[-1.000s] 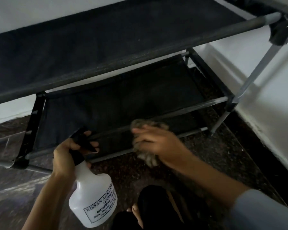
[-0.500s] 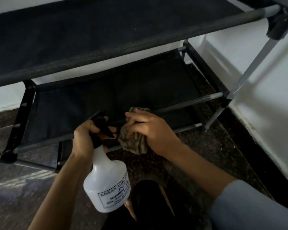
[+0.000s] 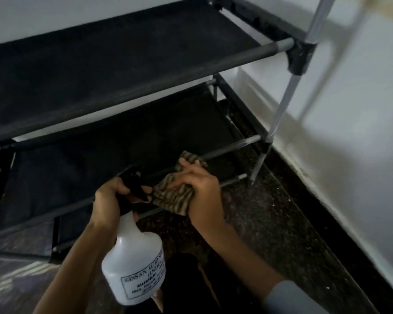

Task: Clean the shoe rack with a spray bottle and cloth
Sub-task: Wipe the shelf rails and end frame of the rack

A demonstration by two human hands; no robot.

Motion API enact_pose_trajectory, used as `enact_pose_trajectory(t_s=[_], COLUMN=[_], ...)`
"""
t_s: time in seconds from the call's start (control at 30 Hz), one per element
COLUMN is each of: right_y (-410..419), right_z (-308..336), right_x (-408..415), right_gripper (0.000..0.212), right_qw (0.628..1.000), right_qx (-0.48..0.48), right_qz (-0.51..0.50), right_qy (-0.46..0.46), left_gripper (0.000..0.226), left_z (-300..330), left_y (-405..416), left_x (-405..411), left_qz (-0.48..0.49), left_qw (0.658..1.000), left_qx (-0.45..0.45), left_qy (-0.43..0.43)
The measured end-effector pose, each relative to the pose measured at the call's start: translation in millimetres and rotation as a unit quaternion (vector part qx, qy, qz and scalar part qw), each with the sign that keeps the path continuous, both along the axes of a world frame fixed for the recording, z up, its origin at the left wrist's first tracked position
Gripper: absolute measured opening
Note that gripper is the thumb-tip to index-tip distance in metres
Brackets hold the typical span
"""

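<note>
Dark speckled stone floor [image 3: 270, 223] meets a white wall [image 3: 361, 109] on the right, w/ a dark skirting strip along the base. The shoe rack [image 3: 123, 71] stands against the rear wall: black fabric shelves on grey tube rails, black corner joints, silver upright at the right front. Upper shelf spans most of the view; lower shelf sits below it, near floor level. The left hand [image 3: 110, 200] grips the neck of the spray bottle [image 3: 134, 264], fingers curled round the black trigger head; nozzle points toward the lower shelf. Bottle body is white, translucent, w/ a printed label, hanging tilted below the hand. The right hand [image 3: 200, 189] holds the cloth [image 3: 177, 196], a striped brown-grey rag, bunched against the front rail of the lower shelf; fingers are close together, laid over the fabric, thumb position not visible. The 2 hands are just beside each other. Grey sleeve [image 3: 288, 298] at lower right.
</note>
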State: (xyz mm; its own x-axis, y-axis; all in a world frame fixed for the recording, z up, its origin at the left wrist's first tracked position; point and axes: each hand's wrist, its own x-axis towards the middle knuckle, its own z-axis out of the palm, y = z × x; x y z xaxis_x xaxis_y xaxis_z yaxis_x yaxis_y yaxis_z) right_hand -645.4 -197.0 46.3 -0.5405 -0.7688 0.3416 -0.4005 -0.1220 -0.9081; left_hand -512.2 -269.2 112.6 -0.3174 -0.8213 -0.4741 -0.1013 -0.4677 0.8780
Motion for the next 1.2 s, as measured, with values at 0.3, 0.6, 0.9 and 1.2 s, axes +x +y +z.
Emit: enact_pose_trajectory(t_s=[0.3, 0.6, 0.9, 1.2], right_y=[32.3, 21.2, 22.3, 24.4], right_z=[21.8, -6.6, 2.7, 9.9], right_x=[-111.2, -58.2, -34.5, -84.5], right_gripper=[0.048, 0.014, 0.007, 0.015], right_qw=[0.987, 0.995, 0.994, 0.962], right_qx=[0.033, -0.047, -0.048, -0.087], right_qz=[-0.157, -0.059, -0.089, -0.257], right_qy=[-0.003, -0.061, -0.051, 0.021], left_gripper=[0.042, 0.043, 0.048, 0.058], left_z=[0.0, -2.8, -4.0, -7.0], left_y=[9.5, 12.7, 10.2, 7.1], left_x=[-26.0, -27.9, -28.1, -28.4], left_qz=[-0.006, 0.004, -0.011, -0.005], left_qw=[1.000, 1.000, 1.000, 1.000], left_qx=[-0.006, -0.017, -0.010, 0.003], left_qy=[-0.019, -0.020, 0.004, 0.006])
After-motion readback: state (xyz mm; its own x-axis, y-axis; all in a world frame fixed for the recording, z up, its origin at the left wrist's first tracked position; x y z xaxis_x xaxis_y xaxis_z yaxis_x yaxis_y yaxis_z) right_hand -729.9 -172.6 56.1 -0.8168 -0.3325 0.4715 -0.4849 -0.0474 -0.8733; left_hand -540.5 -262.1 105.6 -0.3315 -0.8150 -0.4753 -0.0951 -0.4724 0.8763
